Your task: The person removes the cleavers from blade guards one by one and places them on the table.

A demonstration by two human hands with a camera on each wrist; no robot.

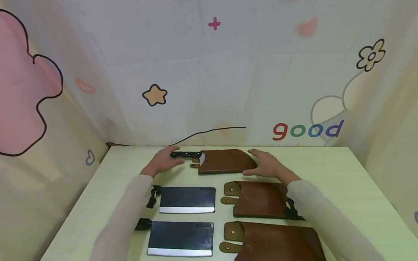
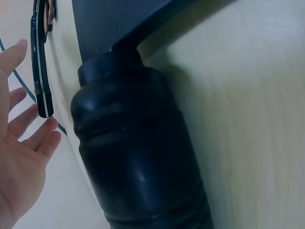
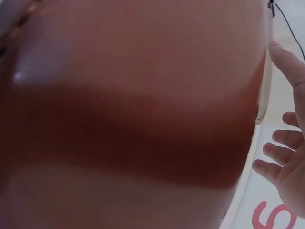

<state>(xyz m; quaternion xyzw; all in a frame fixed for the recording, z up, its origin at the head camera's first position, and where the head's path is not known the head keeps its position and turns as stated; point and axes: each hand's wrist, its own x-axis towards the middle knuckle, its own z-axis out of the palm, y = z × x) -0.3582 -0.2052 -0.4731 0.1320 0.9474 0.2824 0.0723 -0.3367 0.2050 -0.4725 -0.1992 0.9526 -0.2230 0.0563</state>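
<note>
At the far side of the table, a knife with a black riveted handle (image 1: 186, 154) sits in a brown leather sheath (image 1: 225, 161); a sliver of its blade shows. My left hand (image 1: 163, 159) is beside the handle's end, fingers spread. In the left wrist view, those fingers stand around the end of the knife handle (image 2: 40, 71) without curling onto it. Around the sheath's rounded far end is my right hand (image 1: 266, 164), thumb and fingers apart. Whether it touches the leather I cannot tell. In the right wrist view, the right hand's fingers (image 3: 286, 138) are loosely extended.
Two dark cleavers, an upper one (image 1: 187, 199) and a lower one (image 1: 181, 238), lie nearer on the table (image 1: 348, 181). To their right are an upper leather sheath (image 1: 262, 199), partly behind my right sleeve, and a larger lower sheath (image 1: 277, 248). A printed curtain (image 1: 212, 67) hangs behind.
</note>
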